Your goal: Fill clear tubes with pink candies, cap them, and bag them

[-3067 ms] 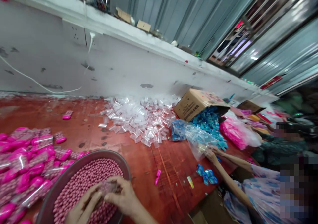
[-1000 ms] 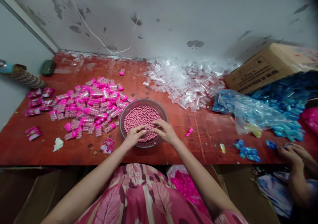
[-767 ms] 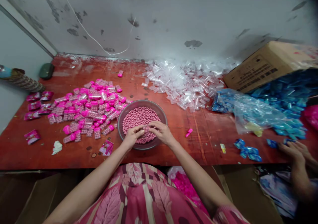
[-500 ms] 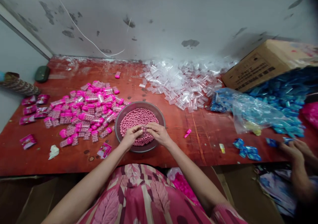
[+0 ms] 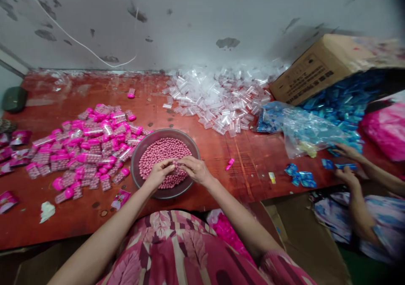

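Balls (image 5: 161, 152), small and pink, fill most of the bowl (image 5: 171, 193) before me in the head view. Over its near part my left hand (image 5: 162, 172) and my right hand (image 5: 196, 170) come together, fingertips drawn in narrow, both pinching a small pinkish piece (image 5: 176, 165); it is too small and blurred for me to make out fully.

To the left of the bowl I have a heap of pink-capped containers (image 5: 95, 146) on the red surface (image 5: 210, 171), with one lone container (image 5: 130, 93) farther back. Near the bowl's left side lies a pink packet (image 5: 120, 199), and farther left a crumpled white scrap (image 5: 47, 211). Clear tubes (image 5: 218, 101) are piled at the far side, against the wall (image 5: 190, 36). Right of them a tilted cardboard box (image 5: 303, 76) spills blue packets (image 5: 343, 103). At the right, another person's hands (image 5: 348, 177) are near a few loose blue ones.
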### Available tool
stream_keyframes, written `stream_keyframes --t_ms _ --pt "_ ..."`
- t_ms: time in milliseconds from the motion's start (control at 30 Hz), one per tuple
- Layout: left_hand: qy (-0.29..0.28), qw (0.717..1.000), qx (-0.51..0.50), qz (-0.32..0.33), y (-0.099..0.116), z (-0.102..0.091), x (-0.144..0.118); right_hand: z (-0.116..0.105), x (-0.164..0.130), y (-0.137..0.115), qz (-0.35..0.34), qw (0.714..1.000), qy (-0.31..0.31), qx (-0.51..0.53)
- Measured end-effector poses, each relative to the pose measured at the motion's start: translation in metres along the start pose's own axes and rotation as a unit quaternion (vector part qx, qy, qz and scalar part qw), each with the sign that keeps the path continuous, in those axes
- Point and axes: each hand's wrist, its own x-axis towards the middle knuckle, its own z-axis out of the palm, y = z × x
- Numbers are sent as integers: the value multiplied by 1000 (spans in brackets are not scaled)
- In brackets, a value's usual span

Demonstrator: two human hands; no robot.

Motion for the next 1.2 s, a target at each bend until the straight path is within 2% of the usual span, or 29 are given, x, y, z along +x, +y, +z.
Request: stream_keyframes --t_ms 67,133,167,233,300,367,433,533,667,767,867,1033,1100,1200 --pt "3 1000 23 -1 2 -2 2 3 -3 3 36 998 28 34" --pt "13 999 38 6 3 -5 3 1 -13 13 139 984 103 44" --pt "19 999 38 10 3 -7 3 -3 -21 20 204 966 158 35" --pt "26 999 26 9 5 -8 2 -18 -43 41 319 910 266 -4" --pt "27 1000 9 -8 5 -6 0 -40 -69 66 389 856 337 -45" --pt "24 999 -2 -30 5 -1 -1 -63 -91 92 447 808 378 -74" --pt "18 999 -10 -46 2 5 0 -79 -106 116 492 771 395 -87" --pt "9 998 -14 -58 -2 11 2 -89 -113 140 521 753 395 -74" --pt "5 998 -7 -58 -3 13 2 -89 -107 148 503 773 386 0" --pt "-10 998 -16 -62 2 20 -1 -84 -98 135 458 804 368 89" --pt "-39 997 -34 -55 7 36 -4 -71 -85 106 408 833 330 176" --pt "-88 991 -95 -35 9 58 -6 -33 -55 39 337 875 229 263" --pt "-85 989 -114 -34 8 57 -10 -20 -45 15 293 907 189 235" --pt "-63 990 -120 -29 7 49 -18 -7 -39 -9 231 945 167 158"
